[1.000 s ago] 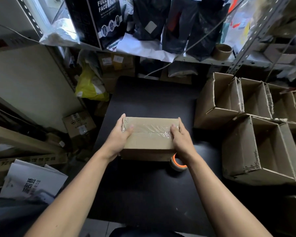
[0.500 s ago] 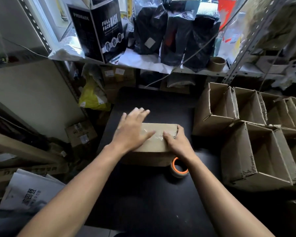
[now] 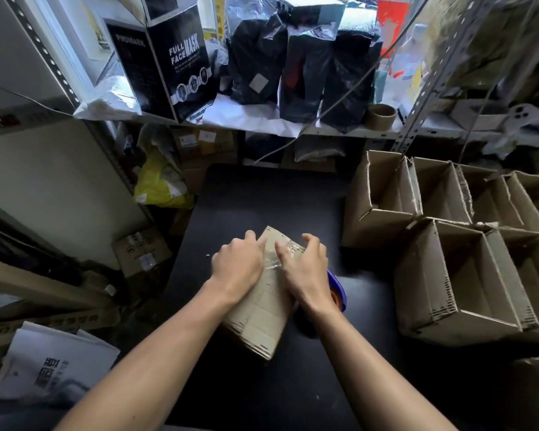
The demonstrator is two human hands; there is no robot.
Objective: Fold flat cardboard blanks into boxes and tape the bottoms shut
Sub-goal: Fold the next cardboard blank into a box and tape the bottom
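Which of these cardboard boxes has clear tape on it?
The box under both hands on the black table; clear tape shines across its upper face. The open boxes stacked at right show no tape.

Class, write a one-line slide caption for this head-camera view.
Both hands, left and right, press clear tape onto a tilted cardboard box on the black table.
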